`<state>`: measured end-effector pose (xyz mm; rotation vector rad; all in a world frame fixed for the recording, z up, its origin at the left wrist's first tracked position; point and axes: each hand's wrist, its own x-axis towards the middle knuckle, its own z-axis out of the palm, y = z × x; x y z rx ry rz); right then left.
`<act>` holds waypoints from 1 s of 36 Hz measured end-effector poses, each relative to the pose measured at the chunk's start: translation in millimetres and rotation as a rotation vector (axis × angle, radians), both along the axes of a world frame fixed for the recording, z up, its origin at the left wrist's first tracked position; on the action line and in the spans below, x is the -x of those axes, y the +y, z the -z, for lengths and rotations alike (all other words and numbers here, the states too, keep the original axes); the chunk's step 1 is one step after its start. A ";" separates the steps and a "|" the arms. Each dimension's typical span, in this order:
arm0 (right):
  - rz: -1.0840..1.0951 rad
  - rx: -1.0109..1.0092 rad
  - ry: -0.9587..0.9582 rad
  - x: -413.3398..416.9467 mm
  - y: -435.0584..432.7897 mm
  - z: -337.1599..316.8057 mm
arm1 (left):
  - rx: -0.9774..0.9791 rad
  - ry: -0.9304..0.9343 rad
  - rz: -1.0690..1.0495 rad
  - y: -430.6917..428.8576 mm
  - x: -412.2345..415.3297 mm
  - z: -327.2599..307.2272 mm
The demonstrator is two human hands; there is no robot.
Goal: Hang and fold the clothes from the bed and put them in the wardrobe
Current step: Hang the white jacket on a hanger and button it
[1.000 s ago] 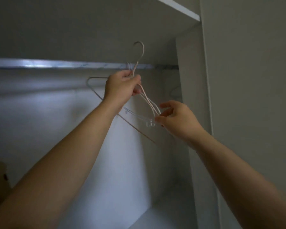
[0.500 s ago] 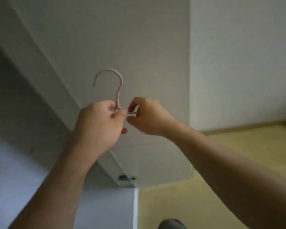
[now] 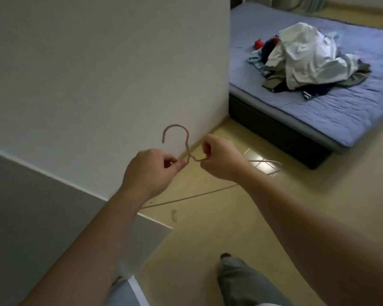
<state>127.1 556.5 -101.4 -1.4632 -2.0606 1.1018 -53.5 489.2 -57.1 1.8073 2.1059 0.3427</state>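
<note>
A grey surface point(image 3: 31, 217) fills the lower left, with a white panel point(image 3: 97, 74) standing above it. In front of the panel's lower right corner, both hands hold a thin pink hanger point(image 3: 175, 126) in the air, its hook upright and opening to the left.

The left hand point(image 3: 150, 175) pinches the wire at the foot of the hook's neck between thumb and forefinger, and its other fingers are curled in. Just to the right, almost touching it, the right hand point(image 3: 221, 161) has its fingers curled round the sloping wire next to the neck. The hanger's bottom bar runs below both wrists, from under the left forearm to behind the right one. More wire shows past the right wrist, where strands cross. Whether that is one hanger or more cannot be told.

Below the hands are the yellowish floor point(image 3: 208, 228) and a leg point(image 3: 241, 283) in grey trousers.

At the upper right, well apart from the hands, the clothes point(image 3: 307, 54) lie heaped on the bed point(image 3: 341, 111), a white garment on top.
</note>
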 end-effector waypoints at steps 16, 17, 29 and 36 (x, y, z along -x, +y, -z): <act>0.322 0.160 0.193 -233.8 238.0 -4.0 | -0.021 -0.027 0.380 315.3 -180.6 12.3; 0.322 0.168 0.184 -241.5 251.9 -4.1 | -0.030 -0.036 0.410 333.4 -189.0 14.7; 0.500 0.313 -0.006 -319.3 460.2 42.0 | -0.063 -0.034 0.700 594.6 -275.4 74.6; 0.601 0.361 0.030 -370.5 553.4 50.0 | -0.025 -0.115 0.757 725.7 -348.2 93.9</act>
